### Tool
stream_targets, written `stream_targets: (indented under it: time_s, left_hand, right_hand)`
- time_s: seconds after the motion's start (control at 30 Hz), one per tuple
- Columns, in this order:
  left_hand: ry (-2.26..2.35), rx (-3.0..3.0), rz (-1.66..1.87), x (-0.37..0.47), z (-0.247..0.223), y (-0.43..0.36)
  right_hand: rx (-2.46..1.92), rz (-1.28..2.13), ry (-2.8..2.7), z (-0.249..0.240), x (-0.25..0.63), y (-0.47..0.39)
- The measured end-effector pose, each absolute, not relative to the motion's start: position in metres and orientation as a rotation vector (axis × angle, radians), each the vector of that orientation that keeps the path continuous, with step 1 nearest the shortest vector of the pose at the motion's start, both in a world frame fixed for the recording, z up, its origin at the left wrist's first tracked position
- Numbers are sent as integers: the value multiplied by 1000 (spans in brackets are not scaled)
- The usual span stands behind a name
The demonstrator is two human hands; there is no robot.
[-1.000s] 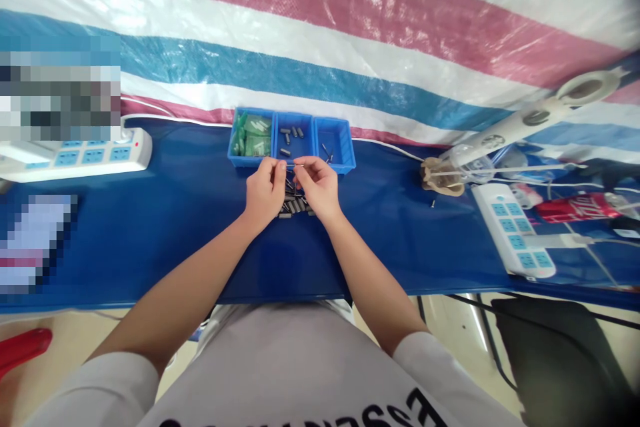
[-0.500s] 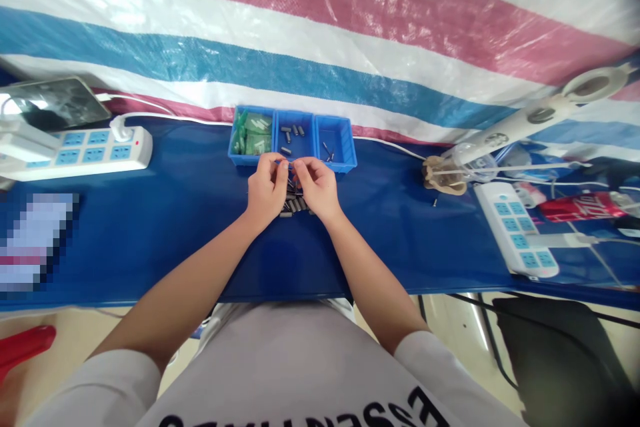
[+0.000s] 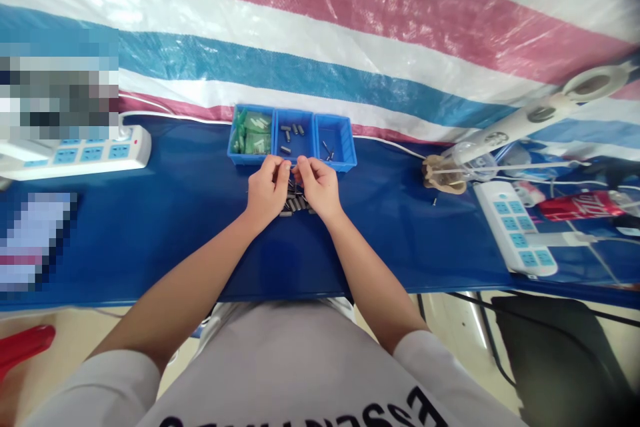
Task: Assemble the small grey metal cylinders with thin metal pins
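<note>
My left hand [image 3: 269, 188] and my right hand [image 3: 320, 185] meet in front of the blue bins, both closed in a pinch. Between their fingertips is something small that I cannot make out. Just below the fingers lies a pile of small dark cylinders and screws [image 3: 296, 205] on the blue table, partly covered by my hands. The left blue bin [image 3: 254, 161] holds green-and-clear bags with small white pieces. In the middle bin [image 3: 306, 147] are several dark grey cylinders. A few thin screws [image 3: 329, 151] lie in the right bin [image 3: 343, 164].
White power strips stand at the left [image 3: 90, 153] and right [image 3: 515, 227]. A phone-like screen [image 3: 35, 233] lies at the left. Farther right are a brown-rimmed clear container [image 3: 445, 175], a loose screw [image 3: 435, 201] and a red drink bottle [image 3: 580, 205]. A striped sheet [image 3: 320, 33] hangs behind.
Both hands stay almost in place over the pile; the right fingertips shift slightly. The bins and their contents look unchanged.
</note>
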State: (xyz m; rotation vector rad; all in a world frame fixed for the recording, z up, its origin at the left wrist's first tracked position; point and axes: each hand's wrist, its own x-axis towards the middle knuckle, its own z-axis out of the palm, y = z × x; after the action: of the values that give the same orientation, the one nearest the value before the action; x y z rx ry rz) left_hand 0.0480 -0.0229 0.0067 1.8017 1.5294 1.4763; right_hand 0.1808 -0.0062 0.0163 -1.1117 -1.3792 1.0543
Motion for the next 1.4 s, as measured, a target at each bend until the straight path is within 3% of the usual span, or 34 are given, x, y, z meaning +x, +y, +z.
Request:
stream_targets:
  time_s: [1.4]
  left_hand:
    - [1470, 1789, 1469, 49, 3, -24]
  right_hand:
    - [-1135, 1073, -1380, 16, 183, -5]
